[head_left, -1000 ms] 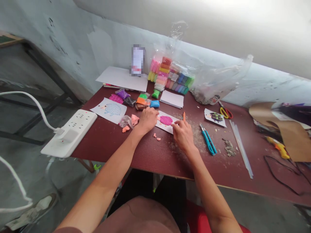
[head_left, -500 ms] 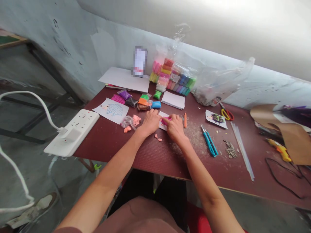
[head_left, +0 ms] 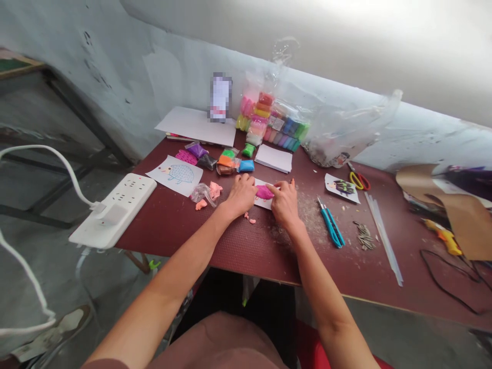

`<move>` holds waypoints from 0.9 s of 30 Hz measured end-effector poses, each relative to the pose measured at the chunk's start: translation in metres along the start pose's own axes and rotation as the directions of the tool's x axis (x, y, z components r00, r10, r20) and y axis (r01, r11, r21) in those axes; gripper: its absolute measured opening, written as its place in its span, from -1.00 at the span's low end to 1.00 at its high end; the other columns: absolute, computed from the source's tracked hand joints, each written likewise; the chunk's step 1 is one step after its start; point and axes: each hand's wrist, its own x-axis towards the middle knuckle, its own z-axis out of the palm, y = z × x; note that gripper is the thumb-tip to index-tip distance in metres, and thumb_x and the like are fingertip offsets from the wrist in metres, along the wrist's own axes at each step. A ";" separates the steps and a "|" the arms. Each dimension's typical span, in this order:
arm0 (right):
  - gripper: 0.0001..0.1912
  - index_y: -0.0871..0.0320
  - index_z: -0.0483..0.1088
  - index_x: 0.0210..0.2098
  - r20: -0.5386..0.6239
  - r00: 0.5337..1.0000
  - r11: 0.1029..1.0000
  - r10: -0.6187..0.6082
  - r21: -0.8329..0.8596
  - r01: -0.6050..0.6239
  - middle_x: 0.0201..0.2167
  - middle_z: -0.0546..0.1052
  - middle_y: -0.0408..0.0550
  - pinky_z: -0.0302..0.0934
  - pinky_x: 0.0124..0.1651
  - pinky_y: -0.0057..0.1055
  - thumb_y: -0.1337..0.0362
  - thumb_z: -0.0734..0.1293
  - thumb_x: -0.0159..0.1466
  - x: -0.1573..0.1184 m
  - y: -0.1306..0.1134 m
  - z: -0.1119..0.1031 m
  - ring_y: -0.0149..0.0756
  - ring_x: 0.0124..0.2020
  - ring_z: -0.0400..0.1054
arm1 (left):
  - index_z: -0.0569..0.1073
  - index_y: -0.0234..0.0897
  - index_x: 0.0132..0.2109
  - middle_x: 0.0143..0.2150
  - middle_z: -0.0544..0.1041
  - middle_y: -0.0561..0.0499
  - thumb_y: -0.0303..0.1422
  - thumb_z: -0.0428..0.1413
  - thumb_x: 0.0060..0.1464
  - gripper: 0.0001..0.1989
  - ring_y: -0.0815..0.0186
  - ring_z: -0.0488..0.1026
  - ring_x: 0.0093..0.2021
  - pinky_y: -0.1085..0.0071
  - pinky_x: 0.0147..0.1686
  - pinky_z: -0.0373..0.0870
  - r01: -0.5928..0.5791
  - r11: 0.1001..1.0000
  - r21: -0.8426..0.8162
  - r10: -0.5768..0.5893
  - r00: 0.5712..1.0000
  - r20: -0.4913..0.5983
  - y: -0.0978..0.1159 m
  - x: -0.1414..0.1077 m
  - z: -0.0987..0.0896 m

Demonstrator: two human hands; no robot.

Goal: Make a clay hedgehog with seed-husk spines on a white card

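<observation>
A flattened piece of magenta clay (head_left: pixel 264 192) lies on a small white card (head_left: pixel 263 203) between my two hands. My left hand (head_left: pixel 242 194) rests at the card's left side, its fingers curled and its thumb side touching the clay's left edge; whether it grips anything is hidden. From the right, my right hand (head_left: pixel 285 203) touches the clay's right edge with a fingertip, its other fingers bent over the card's right end. Small bits of peach clay (head_left: pixel 252 221) lie just below the card, and larger peach lumps (head_left: pixel 216 190) sit left of my left hand.
Clay packets (head_left: pixel 226 161) and a hedgehog drawing (head_left: pixel 177 175) lie at the left, near a power strip (head_left: pixel 115 210). A teal cutter (head_left: pixel 331 225), scissors (head_left: pixel 359 180), seeds (head_left: pixel 364 236), clear sticks (head_left: pixel 383 238) and a glue gun (head_left: pixel 444 237) are at the right.
My right hand has moved right, uncovering more of the magenta clay and card and covering most of the orange stick. My left hand has shifted only slightly.
</observation>
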 end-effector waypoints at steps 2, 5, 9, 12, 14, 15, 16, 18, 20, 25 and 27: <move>-0.45 -0.06 0.62 0.13 -0.033 0.999 1.000 0.012 0.004 -0.012 0.01 0.47 0.11 0.08 0.15 -0.12 0.50 0.15 0.40 -0.005 0.003 -0.001 -0.06 0.00 0.23 | 0.69 -0.29 -0.09 0.01 0.59 -0.25 -0.50 0.02 0.32 -0.68 0.01 0.36 0.07 0.08 0.04 0.26 -0.001 1.000 0.010 0.001 1.000 -0.001 0.000 0.000 0.000; -0.51 -0.07 0.66 0.03 -0.039 0.999 1.000 -0.016 -0.009 0.015 -0.01 0.46 0.10 0.09 0.10 -0.15 0.46 0.17 0.42 -0.014 0.005 0.000 -0.06 0.01 0.22 | 0.69 -0.31 -0.08 0.00 0.60 -0.25 -0.51 0.02 0.31 -0.68 -0.01 0.36 0.07 0.05 0.04 0.26 -0.008 1.000 0.005 0.008 1.000 -0.026 0.000 0.000 -0.002; -0.55 -0.04 0.68 -0.02 -0.015 1.000 1.000 -0.023 -0.019 0.023 0.00 0.44 0.10 0.09 0.09 -0.15 0.44 0.18 0.44 -0.019 0.004 0.003 -0.06 0.03 0.22 | 0.69 -0.27 -0.09 0.02 0.63 -0.21 -0.51 0.04 0.30 -0.69 0.00 0.35 0.11 0.02 0.12 0.22 -0.090 0.996 -0.018 0.090 0.996 -0.025 0.005 0.000 -0.002; -0.49 -0.06 0.65 0.06 -0.046 0.999 1.000 0.010 0.011 -0.009 0.02 0.45 0.10 0.10 0.09 -0.17 0.47 0.15 0.44 -0.019 0.005 0.004 -0.08 0.02 0.24 | 0.68 -0.22 -0.11 -0.01 0.66 -0.16 -0.55 0.03 0.28 -0.67 0.02 0.35 0.13 0.02 0.17 0.18 -0.132 0.991 -0.023 0.132 0.991 0.014 0.008 -0.001 0.000; -0.46 -0.08 0.61 0.13 -0.070 0.997 0.999 0.039 0.019 -0.038 0.03 0.45 0.12 0.11 0.05 -0.17 0.48 0.14 0.43 -0.018 0.006 0.004 -0.07 0.01 0.25 | 0.68 -0.20 -0.12 -0.02 0.67 -0.14 -0.57 0.02 0.27 -0.66 0.02 0.35 0.13 0.01 0.18 0.15 -0.132 0.991 -0.027 0.132 0.991 0.009 0.009 -0.001 0.001; -0.46 -0.08 0.61 0.15 -0.071 0.996 0.999 0.049 0.015 -0.048 0.02 0.45 0.13 0.11 0.04 -0.17 0.47 0.14 0.42 -0.018 0.007 0.004 -0.06 0.01 0.24 | 0.68 -0.20 -0.13 -0.02 0.67 -0.14 -0.57 0.02 0.26 -0.67 0.02 0.35 0.13 0.01 0.18 0.14 -0.130 0.991 -0.031 0.130 0.992 0.002 0.009 -0.001 0.002; -0.47 -0.07 0.61 0.14 -0.063 0.997 0.999 0.054 0.008 -0.053 0.02 0.45 0.15 0.11 0.02 -0.17 0.46 0.14 0.42 -0.019 0.008 0.005 -0.04 0.01 0.24 | 0.67 -0.21 -0.13 -0.02 0.67 -0.15 -0.58 0.02 0.25 -0.67 0.01 0.35 0.13 0.00 0.18 0.14 -0.129 0.991 -0.035 0.129 0.992 -0.004 0.009 -0.001 0.003; -0.48 -0.05 0.62 0.12 -0.034 0.998 0.999 0.054 -0.007 -0.054 0.01 0.45 0.15 0.11 -0.01 -0.18 0.45 0.15 0.42 -0.019 0.009 0.005 -0.03 0.02 0.24 | 0.66 -0.21 -0.08 -0.01 0.67 -0.15 -0.58 0.02 0.25 -0.66 0.01 0.35 0.13 0.00 0.18 0.13 -0.130 0.991 -0.038 0.130 0.991 -0.011 0.009 -0.001 0.003; -0.49 -0.06 0.62 0.11 -0.014 0.998 0.998 0.055 -0.013 -0.055 0.00 0.45 0.15 0.11 -0.01 -0.20 0.44 0.15 0.42 -0.020 0.008 0.006 -0.03 0.03 0.24 | 0.65 -0.17 -0.02 0.01 0.66 -0.14 -0.55 0.04 0.27 -0.67 0.01 0.35 0.14 0.01 0.17 0.14 -0.139 0.990 -0.020 0.139 0.990 -0.007 0.009 -0.002 0.004; -0.47 -0.07 0.61 0.15 -0.023 0.998 0.998 0.062 -0.003 -0.062 0.04 0.44 0.15 0.12 0.03 -0.18 0.45 0.13 0.44 -0.021 0.006 0.006 -0.04 0.05 0.24 | 0.63 -0.20 0.03 0.03 0.62 -0.18 -0.46 0.14 0.26 -0.74 -0.02 0.35 0.15 0.01 0.17 0.15 -0.166 0.986 0.031 0.165 0.986 0.021 0.012 -0.003 0.004; -0.49 -0.06 0.62 0.12 -0.021 0.998 0.998 0.057 0.006 -0.057 0.04 0.43 0.15 0.12 0.04 -0.17 0.45 0.15 0.44 -0.021 0.005 0.008 -0.03 0.07 0.24 | 0.63 -0.20 0.03 0.03 0.62 -0.17 -0.47 0.12 0.28 -0.74 -0.02 0.35 0.15 0.01 0.17 0.16 -0.156 0.988 0.024 0.155 0.988 0.017 0.012 -0.003 0.004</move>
